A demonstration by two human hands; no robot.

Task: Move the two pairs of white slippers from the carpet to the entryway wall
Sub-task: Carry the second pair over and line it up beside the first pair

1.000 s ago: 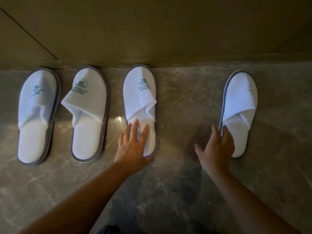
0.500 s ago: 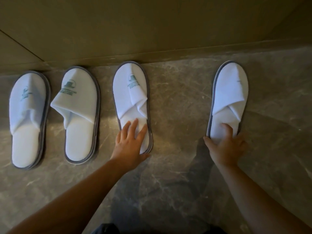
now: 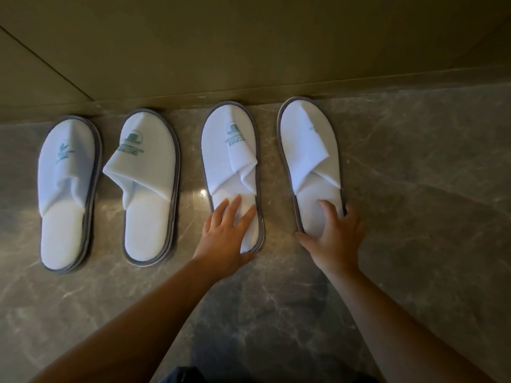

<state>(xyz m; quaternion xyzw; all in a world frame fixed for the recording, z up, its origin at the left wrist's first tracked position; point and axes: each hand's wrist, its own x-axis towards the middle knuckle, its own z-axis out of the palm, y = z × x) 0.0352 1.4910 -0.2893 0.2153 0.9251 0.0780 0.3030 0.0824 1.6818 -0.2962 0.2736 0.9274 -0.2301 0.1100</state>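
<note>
Two pairs of white slippers with grey edging lie toes-to-wall in a row on the marble floor. The left pair is the far-left slipper (image 3: 66,172) and its neighbour (image 3: 149,167), both untouched. My left hand (image 3: 224,236) lies flat, fingers spread, on the heel of the third slipper (image 3: 229,156). My right hand (image 3: 334,239) grips the heel of the rightmost slipper (image 3: 309,150), thumb on its left edge and fingers on the insole and right edge. That slipper's toe touches the baseboard (image 3: 193,98).
The beige entryway wall (image 3: 249,45) runs across the top. Grey veined marble floor (image 3: 414,189) stretches to the right of the slippers and in front of them. A dark piece of my clothing shows at the bottom edge.
My right hand took hold of the rightmost slipper and slid it left, close beside the third one. My left hand stayed on the third slipper.
</note>
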